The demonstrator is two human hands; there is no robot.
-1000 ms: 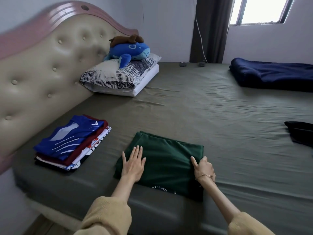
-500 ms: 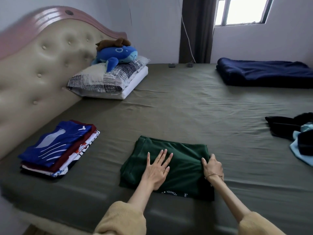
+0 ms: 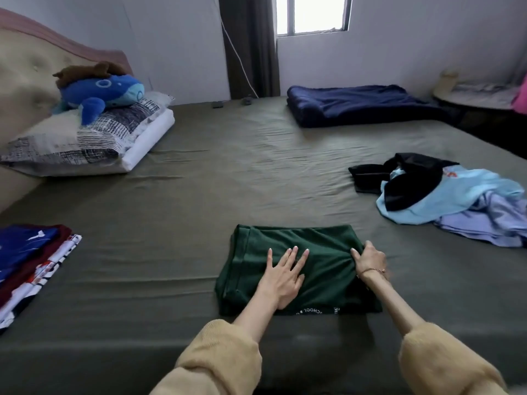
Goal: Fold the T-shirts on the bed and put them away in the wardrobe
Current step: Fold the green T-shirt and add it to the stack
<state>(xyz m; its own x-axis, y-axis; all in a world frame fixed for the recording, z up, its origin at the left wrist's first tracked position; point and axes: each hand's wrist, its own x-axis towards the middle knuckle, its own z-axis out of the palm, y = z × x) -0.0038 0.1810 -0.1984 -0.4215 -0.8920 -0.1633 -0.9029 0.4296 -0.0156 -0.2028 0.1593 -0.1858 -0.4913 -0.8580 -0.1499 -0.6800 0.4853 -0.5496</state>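
Olive bed [image 3: 199, 223]: L hand [image 3: 282, 276] flat on green tee [image 3: 328, 246], R hand [image 3: 370, 259] pinching its edge.

Fuzzy tan sleeves [image 3: 219, 357] pushed up both forearms; a thin gold bracelet [image 3: 372, 270] circles the right wrist.

Bare sheet [image 3: 228, 181] lies between stack [image 3: 28, 260] and loose clothes [image 3: 445, 195].
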